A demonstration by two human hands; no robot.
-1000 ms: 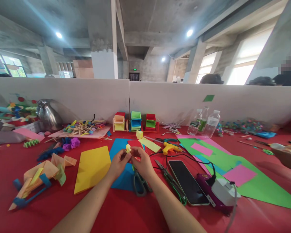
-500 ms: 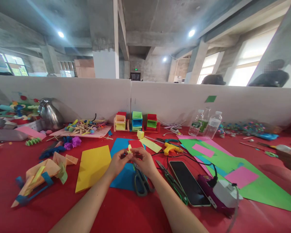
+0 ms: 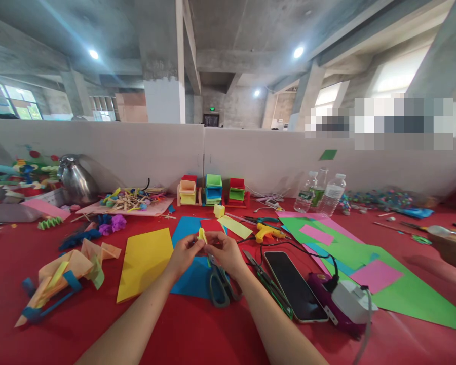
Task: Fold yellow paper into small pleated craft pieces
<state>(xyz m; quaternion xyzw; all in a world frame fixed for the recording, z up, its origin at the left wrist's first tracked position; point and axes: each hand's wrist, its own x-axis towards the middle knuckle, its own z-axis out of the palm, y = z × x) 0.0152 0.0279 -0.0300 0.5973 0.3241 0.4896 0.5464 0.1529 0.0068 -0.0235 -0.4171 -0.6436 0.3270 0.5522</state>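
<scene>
Between my fingertips is a small folded piece of yellow paper (image 3: 201, 235). My left hand (image 3: 186, 254) pinches it from the left, and my right hand (image 3: 225, 252) has its fingers closed at the piece's right side. Below my hands, scissors (image 3: 219, 289) lie partly over a blue sheet (image 3: 190, 281), their blades mostly hidden. A red piece of paper (image 3: 209, 224) shows just behind my fingers. Farther back sit a small pale yellow paper box (image 3: 219, 211) and a pale yellow strip (image 3: 235, 227). To the left lies a yellow sheet (image 3: 145, 263).
On the right are a yellow glue gun (image 3: 269, 232), a cutter (image 3: 264, 276), a phone (image 3: 296, 286), a purple power strip (image 3: 336, 304) and green paper (image 3: 395, 289). Small paper boxes (image 3: 214, 188) and bottles (image 3: 333, 195) stand along the white partition (image 3: 258, 157). A crumpled paper model (image 3: 61, 281) lies left.
The yellow paper has turned slightly and shows more above my fingertips. My hands stay in nearly the same place, with small finger shifts.
</scene>
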